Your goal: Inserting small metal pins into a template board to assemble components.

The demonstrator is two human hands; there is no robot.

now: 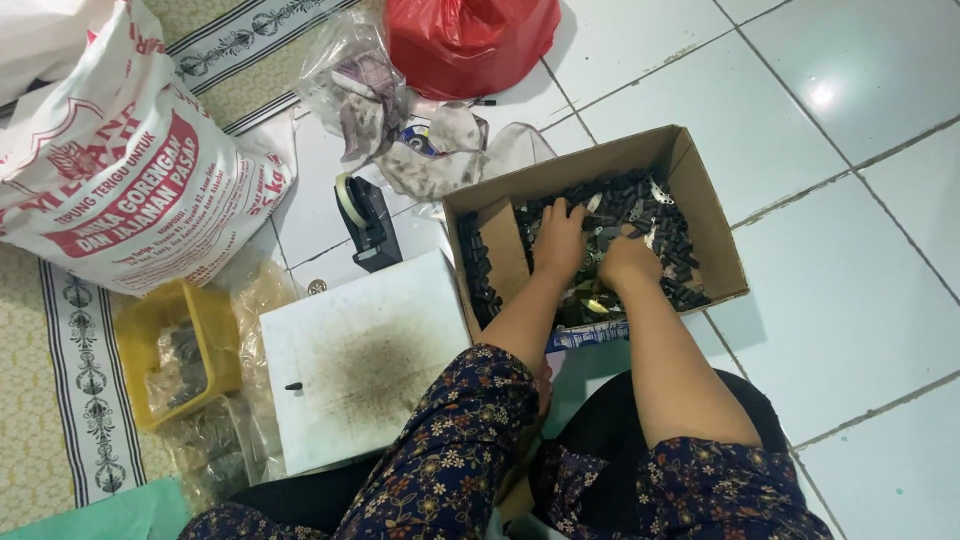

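My left hand [560, 238] lies palm down, fingers spread, on the heap of small black parts [640, 200] in the cardboard box [700, 190]; it grips nothing that I can see. My right hand [628, 262] is curled, fingertips buried in the heap; cannot tell what it holds. Individual parts too small to identify; a few pale metal bits among them. Left of box: stained white board [360, 360], black tape dispenser [368, 222], yellow tub [180, 350] with unclear contents
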